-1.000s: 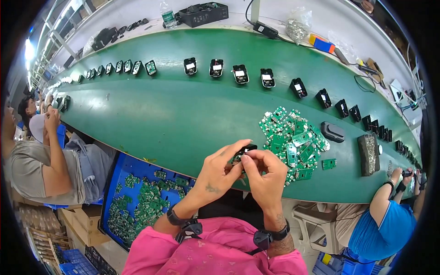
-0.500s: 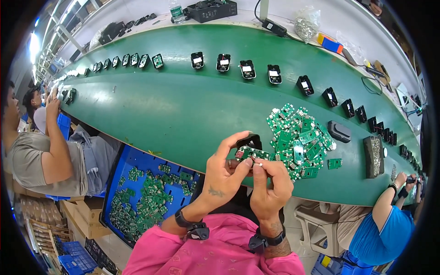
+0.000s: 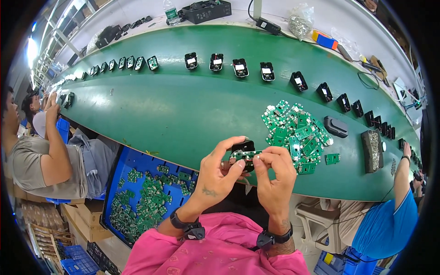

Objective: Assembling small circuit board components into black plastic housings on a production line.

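Between the fingers and thumb of my left hand (image 3: 214, 178) sits a small black plastic casing (image 3: 243, 145), close to the table's front edge. A green circuit board (image 3: 239, 157) lies across the casing's near side, under my left thumb. My right hand (image 3: 277, 178) pinches the board's right end between thumb and forefinger. How far the board sits inside the casing cannot be made out. Just beyond my right hand spreads a heap of loose green circuit boards (image 3: 300, 133), with a single board (image 3: 332, 158) apart at its right.
A row of open black casings (image 3: 239, 68) runs along the green table (image 3: 174, 105). Right of the heap are a dark case (image 3: 336, 127) and a speckled block (image 3: 372, 151). A blue bin (image 3: 156, 161) of boards stands lower left. Co-workers sit at both sides.
The board in my hands has turned more level, and my right fingers have shifted to its right end. At the right, a co-worker's arm now stretches toward the row of casings.
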{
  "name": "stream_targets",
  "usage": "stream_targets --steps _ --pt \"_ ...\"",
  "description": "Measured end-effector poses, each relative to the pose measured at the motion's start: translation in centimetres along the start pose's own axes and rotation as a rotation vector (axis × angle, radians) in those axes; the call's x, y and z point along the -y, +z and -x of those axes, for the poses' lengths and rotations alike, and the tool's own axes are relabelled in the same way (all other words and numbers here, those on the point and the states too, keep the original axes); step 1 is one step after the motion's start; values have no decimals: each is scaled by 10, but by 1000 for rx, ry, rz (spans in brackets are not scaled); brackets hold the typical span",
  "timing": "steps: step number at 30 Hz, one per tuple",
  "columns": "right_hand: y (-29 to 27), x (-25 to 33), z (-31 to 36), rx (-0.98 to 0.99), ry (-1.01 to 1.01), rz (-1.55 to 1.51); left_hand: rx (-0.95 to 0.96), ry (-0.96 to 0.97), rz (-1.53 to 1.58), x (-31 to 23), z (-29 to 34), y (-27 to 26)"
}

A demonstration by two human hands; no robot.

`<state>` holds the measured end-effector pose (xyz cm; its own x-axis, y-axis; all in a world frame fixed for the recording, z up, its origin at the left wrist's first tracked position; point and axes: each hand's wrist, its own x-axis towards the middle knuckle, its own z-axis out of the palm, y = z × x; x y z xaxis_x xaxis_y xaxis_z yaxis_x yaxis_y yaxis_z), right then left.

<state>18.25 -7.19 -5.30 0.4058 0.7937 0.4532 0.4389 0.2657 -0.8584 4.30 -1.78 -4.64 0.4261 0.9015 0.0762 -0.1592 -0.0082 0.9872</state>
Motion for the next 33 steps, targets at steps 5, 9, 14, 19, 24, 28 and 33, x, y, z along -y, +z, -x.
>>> stream_targets --steps 5,9,14,19,24,28,33 --pt "0 1 -1 -6 -76 37 150 -33 -187 -1 -1 -3" --pt "0 2 2 -17 -28 24 113 -70 -102 -5 1 1" --pt "2 5 7 -103 -114 172 46 -13 -97 -2 1 2" --pt "9 7 14 -15 -33 -19 98 -37 -202 -2 1 1" --pt "8 8 19 -16 50 -133 96 -4 -222 -4 3 2" --pt "1 11 14 25 -24 25 45 74 -257 -4 4 0" --pt "-8 15 -1 149 -228 237 -67 206 -365 -4 2 1"
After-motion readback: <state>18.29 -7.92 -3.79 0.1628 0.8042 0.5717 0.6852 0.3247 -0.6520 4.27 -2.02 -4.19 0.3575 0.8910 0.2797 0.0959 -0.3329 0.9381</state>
